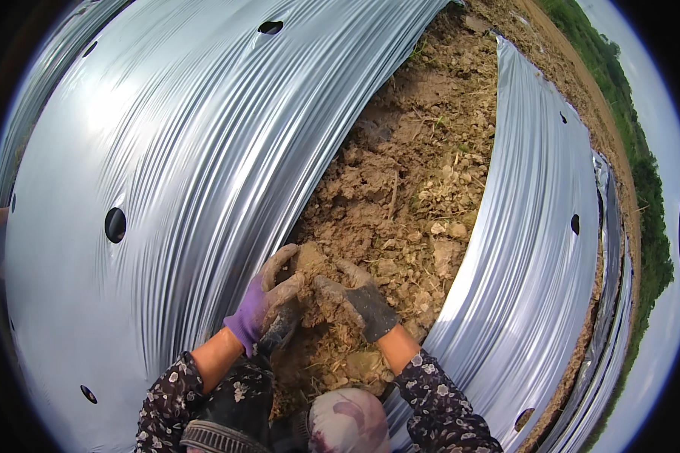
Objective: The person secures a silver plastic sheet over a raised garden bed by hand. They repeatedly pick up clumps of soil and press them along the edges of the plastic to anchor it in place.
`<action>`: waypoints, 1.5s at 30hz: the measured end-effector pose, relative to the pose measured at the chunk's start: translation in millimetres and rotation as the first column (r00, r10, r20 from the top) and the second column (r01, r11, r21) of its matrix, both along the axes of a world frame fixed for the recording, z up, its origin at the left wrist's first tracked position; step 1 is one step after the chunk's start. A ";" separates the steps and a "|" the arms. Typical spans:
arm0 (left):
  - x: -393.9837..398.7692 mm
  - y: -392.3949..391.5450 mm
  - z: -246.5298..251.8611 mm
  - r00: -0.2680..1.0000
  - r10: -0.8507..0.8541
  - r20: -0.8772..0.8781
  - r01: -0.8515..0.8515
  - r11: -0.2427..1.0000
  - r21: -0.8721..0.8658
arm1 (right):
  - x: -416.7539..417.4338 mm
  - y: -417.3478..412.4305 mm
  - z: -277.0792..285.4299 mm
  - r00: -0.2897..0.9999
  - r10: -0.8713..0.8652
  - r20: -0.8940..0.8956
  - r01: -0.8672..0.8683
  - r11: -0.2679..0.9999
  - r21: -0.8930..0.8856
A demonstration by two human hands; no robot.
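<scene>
My left hand (264, 300), in a muddy purple knit glove, cups a clump of moist brown soil (311, 261) from the left. On the clump's other side is my right hand (358, 298), in a muddy dark glove with its fingers bent inward. Both hands are low over the furrow, close to the lower edge of the silver plastic mulch film (204, 187) on the left bed. Soil coats the fingers of both gloves. The fingertips are partly hidden by the dirt.
A cloddy soil furrow (402, 170) runs between the left bed and a second film-covered bed (521, 226) on the right. Round planting holes, such as this one (115, 225), pierce the film. My knee (348, 422) and a boot are close below my hands. Green trees (649, 192) line the far right.
</scene>
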State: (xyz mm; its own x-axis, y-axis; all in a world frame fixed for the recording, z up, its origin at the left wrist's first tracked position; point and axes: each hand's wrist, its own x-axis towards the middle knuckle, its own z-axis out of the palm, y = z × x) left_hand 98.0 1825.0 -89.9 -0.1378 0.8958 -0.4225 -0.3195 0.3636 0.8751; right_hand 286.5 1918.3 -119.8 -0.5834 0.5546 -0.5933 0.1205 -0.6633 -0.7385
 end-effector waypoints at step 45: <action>-44.4 429.3 -68.8 0.738 -0.492 -0.462 0.191 0.809 -0.556 | 32.7 -24.6 -65.4 0.740 -0.671 -0.037 0.526 0.612 -0.590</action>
